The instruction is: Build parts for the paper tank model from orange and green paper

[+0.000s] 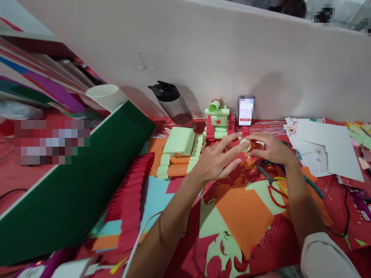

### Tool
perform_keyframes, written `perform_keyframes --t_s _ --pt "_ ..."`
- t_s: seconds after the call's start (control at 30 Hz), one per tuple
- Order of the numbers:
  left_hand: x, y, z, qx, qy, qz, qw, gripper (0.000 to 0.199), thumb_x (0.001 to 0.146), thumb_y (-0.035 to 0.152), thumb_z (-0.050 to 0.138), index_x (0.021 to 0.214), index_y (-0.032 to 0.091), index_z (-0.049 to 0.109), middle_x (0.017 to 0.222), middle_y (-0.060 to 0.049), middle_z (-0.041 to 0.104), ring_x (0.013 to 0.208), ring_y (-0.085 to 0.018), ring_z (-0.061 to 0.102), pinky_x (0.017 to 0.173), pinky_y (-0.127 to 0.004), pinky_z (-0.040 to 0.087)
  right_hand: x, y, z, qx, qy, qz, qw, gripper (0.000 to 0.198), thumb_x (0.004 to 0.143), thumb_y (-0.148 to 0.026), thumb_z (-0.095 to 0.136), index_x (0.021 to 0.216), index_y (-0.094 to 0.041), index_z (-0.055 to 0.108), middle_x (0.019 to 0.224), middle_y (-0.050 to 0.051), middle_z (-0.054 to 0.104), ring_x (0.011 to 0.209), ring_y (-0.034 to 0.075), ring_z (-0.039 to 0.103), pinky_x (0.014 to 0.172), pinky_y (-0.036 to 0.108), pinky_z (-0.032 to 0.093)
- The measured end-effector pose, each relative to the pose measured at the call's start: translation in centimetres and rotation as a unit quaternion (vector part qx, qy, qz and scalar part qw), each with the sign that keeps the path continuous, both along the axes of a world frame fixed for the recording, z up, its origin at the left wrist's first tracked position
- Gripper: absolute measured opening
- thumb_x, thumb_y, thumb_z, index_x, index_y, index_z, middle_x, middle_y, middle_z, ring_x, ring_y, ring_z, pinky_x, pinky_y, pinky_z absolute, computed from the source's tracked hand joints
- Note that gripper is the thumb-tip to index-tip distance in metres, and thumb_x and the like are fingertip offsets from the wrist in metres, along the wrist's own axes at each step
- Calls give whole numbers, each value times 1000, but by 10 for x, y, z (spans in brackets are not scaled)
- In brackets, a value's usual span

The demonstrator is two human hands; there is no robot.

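Observation:
My right hand [274, 148] pinches a small orange paper roll [255, 146] above the cluttered table. A round light green paper piece [245, 145] covers the end facing left. Against that green piece rests a fingertip of my left hand [213, 160], whose other fingers are spread and hold nothing. Just behind the hands stands a green and red paper tank model [218, 121] with a red star. To the left of my left hand, a light green paper box [180, 141] sits on orange paper rolls [178, 170] with pleated green strips.
Scissors [276, 193] with red and yellow handles lie below my right hand. Orange paper [242, 216] and cut green scraps [224, 251] cover the front. A phone [245, 112] and bottle [175, 106] stand by the wall; a green board [87, 181] leans left. A white cable [142, 233] crosses near my left forearm.

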State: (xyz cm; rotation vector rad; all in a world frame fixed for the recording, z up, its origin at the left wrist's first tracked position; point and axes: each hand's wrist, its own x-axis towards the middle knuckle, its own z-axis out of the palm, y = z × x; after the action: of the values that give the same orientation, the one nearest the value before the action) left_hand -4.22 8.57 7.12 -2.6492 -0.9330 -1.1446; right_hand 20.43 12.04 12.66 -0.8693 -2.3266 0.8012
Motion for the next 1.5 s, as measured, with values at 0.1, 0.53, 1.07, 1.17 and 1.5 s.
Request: perform_keyframes --t_s 0.1,0.53,1.07,1.17,1.5 --pt "2 -3 5 -57 -15 -13 998 48 109 37 44 156 31 45 152 -15 54 96 -20 70 82 -34 60 0 0 -2 2 -8 -5 1000 33 95 -41 74 125 -25 74 122 8 77 110 27 70 97 42 53" --pt "-2 0 5 -52 -74 -26 996 56 106 26 49 161 30 40 146 -14 60 116 -24 69 89 -35 60 -1 0 1 -20 3 -5 1000 37 91 -34 77 127 -27 74 124 8 77 109 26 71 98 45 53" --pt "-5 1 6 103 -3 -16 995 56 98 17 54 154 24 50 143 -18 64 85 -17 74 75 -31 62 4 2 0 -40 34 -6 999 37 91 -42 78 124 -26 74 121 7 78 108 26 71 96 42 55" --pt "-6 1 7 117 -10 -24 993 52 96 15 55 147 22 55 140 -18 66 85 -17 74 76 -32 63 5 1 0 -45 39 -14 998 36 91 -42 78 122 -24 74 118 8 78 107 26 71 94 41 56" --pt "-2 -2 7 94 -9 -7 996 47 97 17 56 144 23 59 143 -16 65 78 -14 70 73 -29 61 2 0 3 -13 16 -8 1000 32 93 -35 77 123 -25 73 120 6 78 109 24 71 95 39 53"
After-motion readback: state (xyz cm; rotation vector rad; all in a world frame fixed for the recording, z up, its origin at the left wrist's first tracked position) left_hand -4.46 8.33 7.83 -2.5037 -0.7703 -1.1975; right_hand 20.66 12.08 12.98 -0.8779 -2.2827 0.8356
